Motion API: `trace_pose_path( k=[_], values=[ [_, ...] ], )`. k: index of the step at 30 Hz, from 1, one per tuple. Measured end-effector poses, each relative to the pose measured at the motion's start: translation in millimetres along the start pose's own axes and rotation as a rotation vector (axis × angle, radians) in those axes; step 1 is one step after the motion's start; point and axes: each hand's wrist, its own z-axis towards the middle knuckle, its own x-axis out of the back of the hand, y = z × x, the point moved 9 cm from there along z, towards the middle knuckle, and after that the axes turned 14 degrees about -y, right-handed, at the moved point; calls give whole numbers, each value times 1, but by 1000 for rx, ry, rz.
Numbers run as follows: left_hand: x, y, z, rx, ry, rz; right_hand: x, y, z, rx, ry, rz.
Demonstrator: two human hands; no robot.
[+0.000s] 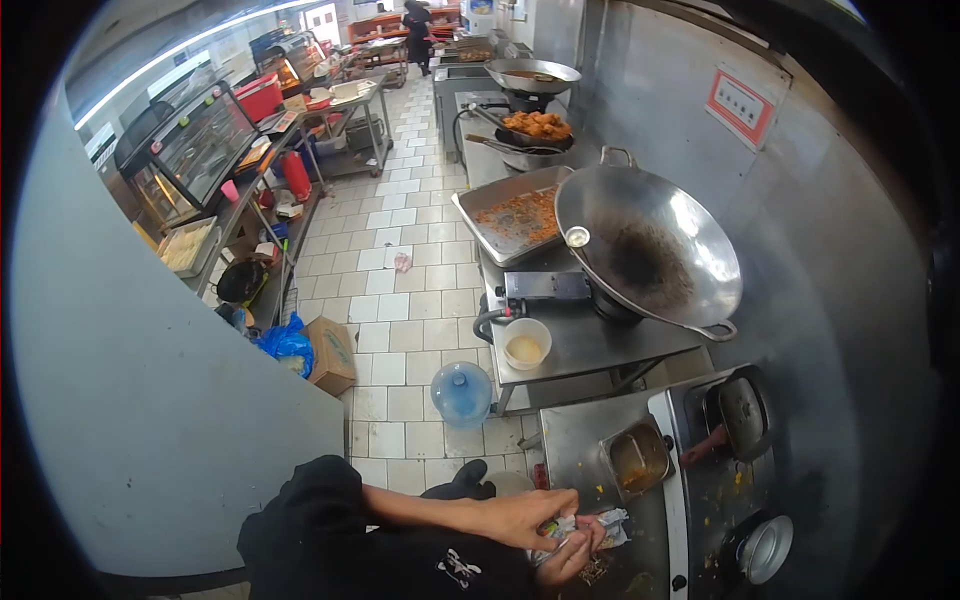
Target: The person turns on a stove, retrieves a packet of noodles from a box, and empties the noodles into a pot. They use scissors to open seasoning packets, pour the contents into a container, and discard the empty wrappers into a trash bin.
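Observation:
At the bottom centre, over the edge of the metal counter, my left hand (pixel 530 517) reaches across from the left with its fingers closed on a small crumpled packet (pixel 610 528). Just below it, my right hand (pixel 568 562) pinches the same packet, and the two hands touch. Silvery-white and partly green, the packet is mostly covered by my fingers. Small brown bits lie on the counter under it. Behind the hands sits a rectangular metal pan (pixel 637 460) with brown residue.
A large wok (pixel 650 240) stands on the metal table ahead, beside a tray of orange crumbs (pixel 512 215) and a white tub (pixel 527 345). A blue water bottle (pixel 461 394) is on the floor. Lidded pans (pixel 742 415) are at right. A person (pixel 417 35) stands far back.

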Motion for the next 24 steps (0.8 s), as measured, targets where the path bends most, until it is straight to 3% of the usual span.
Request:
trace_pose_path(
  k=[4, 8, 11, 18, 21, 24],
  values=[
    [1, 7, -1, -195, -175, -4, 2, 0, -3, -8, 10, -42],
    [-1, -3, 1, -154, -304, 78, 1, 12, -12, -38, 60, 2],
    [6, 28, -10, -107, -264, -25, 1, 10, -13, -52, 63, 40],
    [8, 29, -8, -153, -6, 223, -3, -12, 1, -44, 33, -58],
    [5, 19, -10, -56, -11, 383, -4, -9, 0, -70, 21, -42],
    [12, 19, -10, -163, 27, 424, -12, -12, 1, -66, -66, -154]
  ],
)
